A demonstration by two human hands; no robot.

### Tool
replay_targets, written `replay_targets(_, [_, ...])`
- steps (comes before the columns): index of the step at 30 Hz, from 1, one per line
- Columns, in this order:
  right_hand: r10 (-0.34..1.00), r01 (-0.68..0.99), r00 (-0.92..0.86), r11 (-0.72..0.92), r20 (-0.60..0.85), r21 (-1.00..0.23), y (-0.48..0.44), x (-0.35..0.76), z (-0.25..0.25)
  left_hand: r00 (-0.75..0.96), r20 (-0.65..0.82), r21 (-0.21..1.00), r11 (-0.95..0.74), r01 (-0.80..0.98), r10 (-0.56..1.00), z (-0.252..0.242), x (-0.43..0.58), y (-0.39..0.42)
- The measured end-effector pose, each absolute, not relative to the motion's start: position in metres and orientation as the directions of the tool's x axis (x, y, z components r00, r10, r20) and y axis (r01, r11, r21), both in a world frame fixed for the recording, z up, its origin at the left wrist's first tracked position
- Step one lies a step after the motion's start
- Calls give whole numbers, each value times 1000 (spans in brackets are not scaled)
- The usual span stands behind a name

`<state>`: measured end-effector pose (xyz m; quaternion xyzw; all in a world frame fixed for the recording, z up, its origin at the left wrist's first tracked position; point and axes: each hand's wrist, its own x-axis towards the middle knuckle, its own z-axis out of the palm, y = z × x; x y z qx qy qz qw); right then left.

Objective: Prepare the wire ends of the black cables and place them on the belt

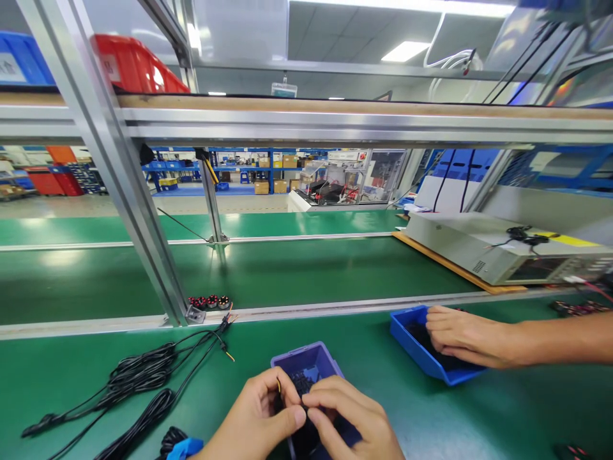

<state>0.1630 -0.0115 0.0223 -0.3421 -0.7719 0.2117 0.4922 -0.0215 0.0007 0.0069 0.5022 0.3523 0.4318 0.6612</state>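
My left hand (253, 418) and my right hand (352, 421) meet at the bottom centre, fingers pinched together on a small black part with a thin yellow-tipped wire. They hover over a small blue tray (306, 359) holding dark small parts. Both hands are closed; the part itself is mostly hidden by my fingers.
A co-worker's hand (467, 335) reaches from the right into a second blue tray (407, 332). Coiled black cables (138, 380) lie at the left on the green mat. Several small red-and-black motors (211, 301) sit by the aluminium post (143, 230). A grey instrument box (498, 252) stands at the right.
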Motion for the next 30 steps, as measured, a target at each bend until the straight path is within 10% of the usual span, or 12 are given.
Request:
replay_targets(15, [847,365,-293,528,444,-766,-7,171,14,367,-28,953,136,-271,930,-4,-21,-3])
replay_targets(24, [637,735,-566,678,523,-29,12,174,-20,344,-153,867,293,-404,926,9,-16,0])
replay_targets(30, [618,745,-549,667,563,-5,17,166,-32,295,-80,936,174,-305,952,-1,-19,2])
